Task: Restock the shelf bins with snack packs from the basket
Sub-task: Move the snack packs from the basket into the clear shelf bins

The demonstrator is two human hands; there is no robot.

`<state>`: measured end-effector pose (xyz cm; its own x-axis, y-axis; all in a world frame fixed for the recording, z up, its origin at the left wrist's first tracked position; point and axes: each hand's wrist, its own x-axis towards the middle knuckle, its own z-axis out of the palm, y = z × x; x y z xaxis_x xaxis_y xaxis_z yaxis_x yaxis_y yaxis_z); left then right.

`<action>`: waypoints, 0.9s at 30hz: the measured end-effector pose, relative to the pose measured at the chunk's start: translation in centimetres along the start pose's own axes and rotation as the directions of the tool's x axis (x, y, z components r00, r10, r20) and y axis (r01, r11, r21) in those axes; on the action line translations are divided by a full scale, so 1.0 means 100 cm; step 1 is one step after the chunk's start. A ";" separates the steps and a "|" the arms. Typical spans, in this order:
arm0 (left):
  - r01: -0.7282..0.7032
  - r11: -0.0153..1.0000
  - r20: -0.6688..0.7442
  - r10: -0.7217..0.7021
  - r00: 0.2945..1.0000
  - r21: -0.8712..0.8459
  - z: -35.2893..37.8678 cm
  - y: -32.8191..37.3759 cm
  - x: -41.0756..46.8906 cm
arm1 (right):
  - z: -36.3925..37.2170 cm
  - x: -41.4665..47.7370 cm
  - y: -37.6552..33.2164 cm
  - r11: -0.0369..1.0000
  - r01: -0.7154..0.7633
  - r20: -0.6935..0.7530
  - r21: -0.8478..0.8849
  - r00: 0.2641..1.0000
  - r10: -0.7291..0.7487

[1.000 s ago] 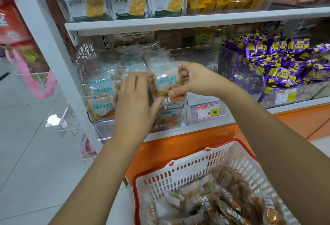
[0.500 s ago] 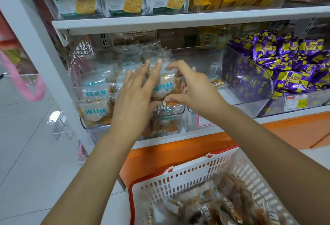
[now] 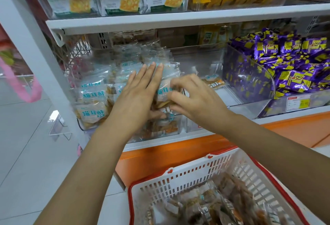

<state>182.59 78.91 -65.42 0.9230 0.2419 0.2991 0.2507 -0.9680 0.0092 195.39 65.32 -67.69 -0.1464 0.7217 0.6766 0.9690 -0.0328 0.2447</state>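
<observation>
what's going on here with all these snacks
A person is restocking a clear bin. The left hand lies flat, fingers straight, pressing down on the packs piled in it. The right hand pinches one pack at the pile's right side. The basket below holds many more.

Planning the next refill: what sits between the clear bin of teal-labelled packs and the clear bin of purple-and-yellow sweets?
In the head view, a nearly bare clear plastic bin holding a small orange-printed pack.
</observation>
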 end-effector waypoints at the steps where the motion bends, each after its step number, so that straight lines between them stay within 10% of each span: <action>1: 0.005 1.000 -0.003 -0.005 1.000 0.001 0.000 0.000 0.001 | 0.002 -0.005 0.005 0.996 0.077 0.003 -0.034 0.997 -0.077; 8: 0.007 0.998 -0.087 -0.002 0.996 0.055 0.001 0.001 0.003 | 0.004 0.002 0.022 0.967 0.235 0.100 -0.095 0.969 -0.225; 27: 0.005 0.992 -0.159 0.015 0.987 0.124 0.016 0.012 -0.003 | 0.009 -0.019 0.026 0.996 0.085 0.076 0.007 0.993 -0.085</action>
<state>183.14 77.75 -67.03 0.8686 0.2142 0.4469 0.2899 -0.9510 -0.1075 198.38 64.52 -68.98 -0.2130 0.7725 0.5983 0.9544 0.0335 0.2966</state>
